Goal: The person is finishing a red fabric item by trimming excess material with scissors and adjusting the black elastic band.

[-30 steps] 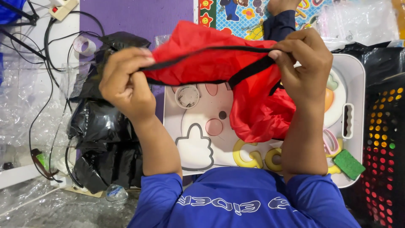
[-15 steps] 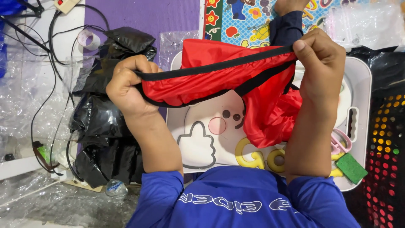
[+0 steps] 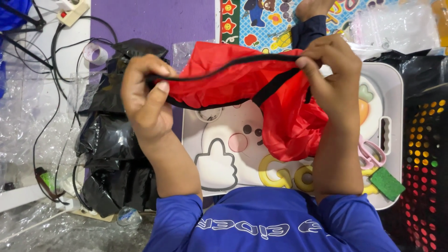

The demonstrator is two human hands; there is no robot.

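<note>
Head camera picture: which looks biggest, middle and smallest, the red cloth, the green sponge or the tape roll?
1. Red cloth, though it is held up nearer the camera, which enlarges it.
2. Green sponge.
3. Tape roll, only slightly smaller than the sponge, so that order is unsure.

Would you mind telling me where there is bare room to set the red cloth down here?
The purple mat, between the white power strip and the cartoon mat, is bare. The white tray holds scissors and a green sponge; black bags crowd the left.
</note>
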